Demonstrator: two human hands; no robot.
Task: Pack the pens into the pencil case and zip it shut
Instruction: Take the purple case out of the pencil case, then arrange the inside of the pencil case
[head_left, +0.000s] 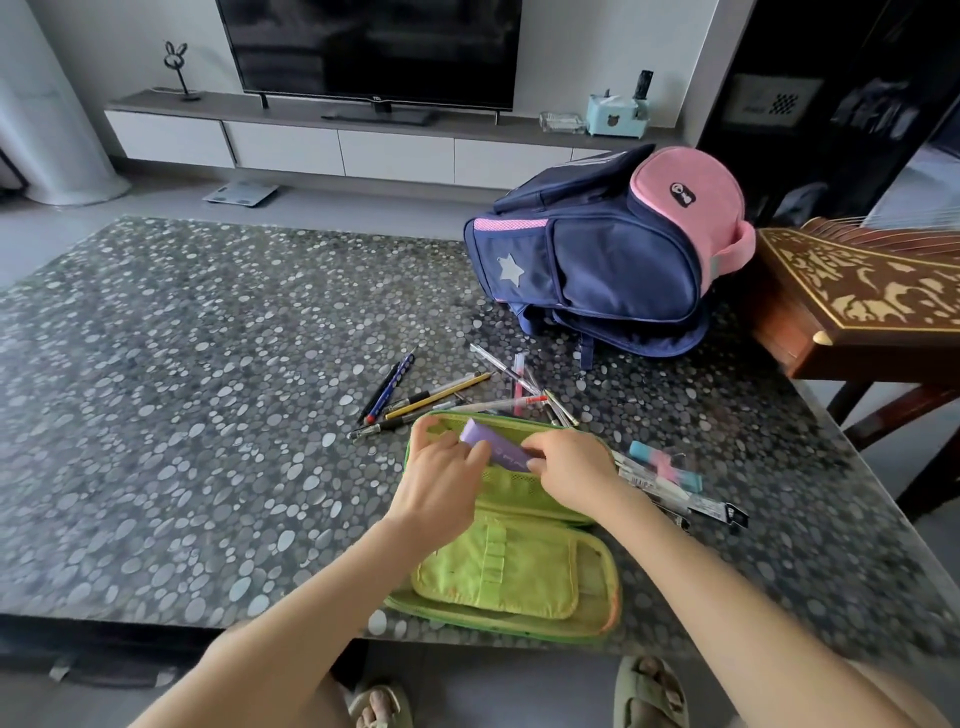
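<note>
Early stage, I'd say: loose pens (441, 397) lie fanned on the bench (182, 415) just beyond the green pencil case (498, 571), which lies unzipped and flat at the near edge, no pens visible inside. Left grip (441, 467) curls over the case's far half, thumb at the rim; right grip (571, 467) pinches a purple block (488, 441) at the mesh pocket. More pens (675, 491) lie right of the case, so packing and zipping remain.

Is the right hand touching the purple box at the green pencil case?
Touching. The head view shows the right hand with its fingers curled over the lower end of the purple box, with no gap between them.
</note>
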